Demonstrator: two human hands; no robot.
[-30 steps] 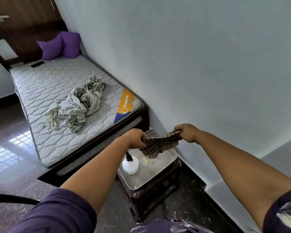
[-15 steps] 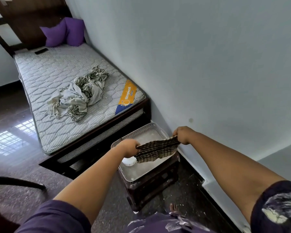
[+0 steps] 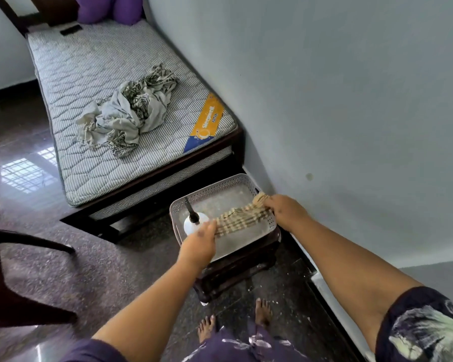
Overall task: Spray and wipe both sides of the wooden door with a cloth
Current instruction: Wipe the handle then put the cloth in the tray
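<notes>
Head view, both hands stretching cloth

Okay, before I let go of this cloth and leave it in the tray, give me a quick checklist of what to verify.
1. Cloth gripped at both ends: ok, left hand and right hand each hold an end.
2. Cloth over the tray, not the floor: ok, it lies stretched across the tray's right side.
3. Spray bottle upright in the tray: ok, though the left hand sits right beside it, so release carefully.
4. Tray seated on the dark stool: ok, it appears level.
5. Cloth wet or dry: cannot tell.
6. Feet clear of the stool: ok.
</notes>
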